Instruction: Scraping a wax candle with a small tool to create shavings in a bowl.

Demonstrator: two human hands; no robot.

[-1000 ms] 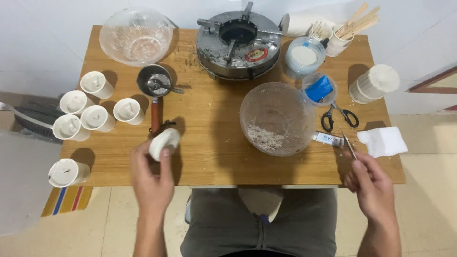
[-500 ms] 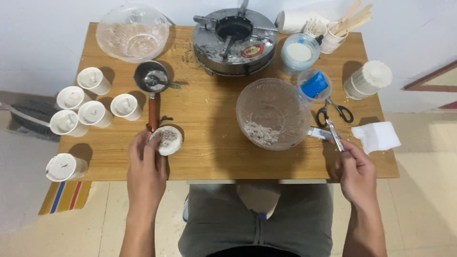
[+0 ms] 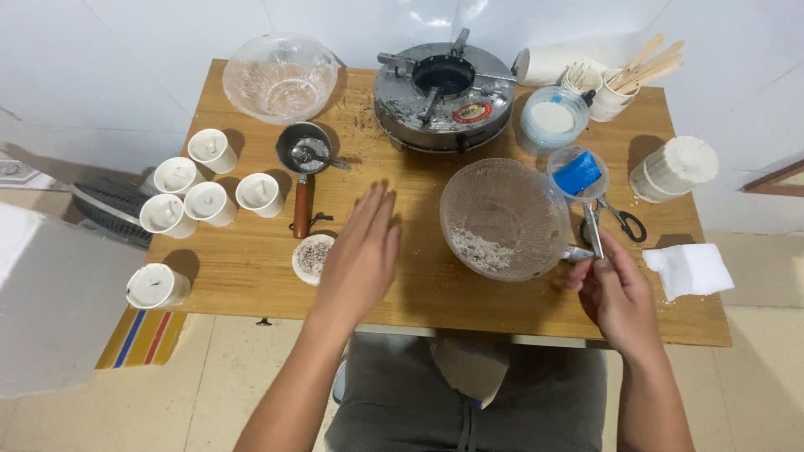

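Head view shows me the left hand (image 3: 360, 255), which held the small cup (image 3: 313, 257) a moment ago, now hovering with fingers spread flat beside it on the tabletop (image 3: 251, 259), while the right hand (image 3: 615, 289) pinches a thin metal tool (image 3: 593, 234).

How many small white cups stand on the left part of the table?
6. One at the back, three in a cluster, one beside the pan handle, one at the front corner. None seems hidden.
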